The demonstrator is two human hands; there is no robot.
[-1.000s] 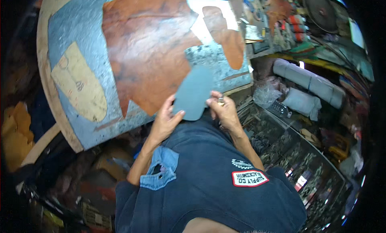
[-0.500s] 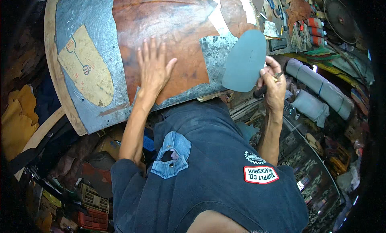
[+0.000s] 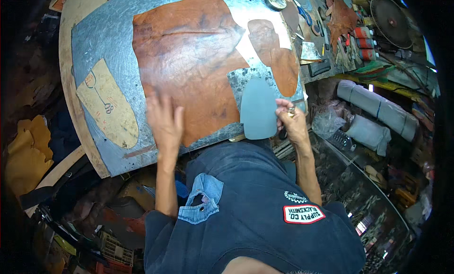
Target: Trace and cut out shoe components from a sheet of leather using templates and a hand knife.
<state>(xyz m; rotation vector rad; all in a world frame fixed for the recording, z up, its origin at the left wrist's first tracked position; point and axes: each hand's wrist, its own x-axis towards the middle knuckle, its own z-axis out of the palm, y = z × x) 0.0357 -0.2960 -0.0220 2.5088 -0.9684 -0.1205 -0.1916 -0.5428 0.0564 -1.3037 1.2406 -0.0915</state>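
A large brown leather piece lies on a grey metal-topped table. Over its near left edge, my left hand hovers or rests with fingers spread, slightly smeared by motion; whether it touches the leather I cannot tell. My right hand pinches the right edge of a smooth grey pattern template, rounded at the top, and tilts it above the table's front edge. The same hand also has a small tool with a dark handle in its grip, mostly hidden by the fingers.
A tan pattern piece with drawn marks lies left of the leather. Cut brown leather pieces and a round tin sit to the right. Beyond are red bottles, a fan and wrapped rolls.
My right hand has brought the grey template left and nearer to me, uncovering a cut leather piece. My left hand has shifted left and nearer. The view has tilted, showing more of the table's far side.
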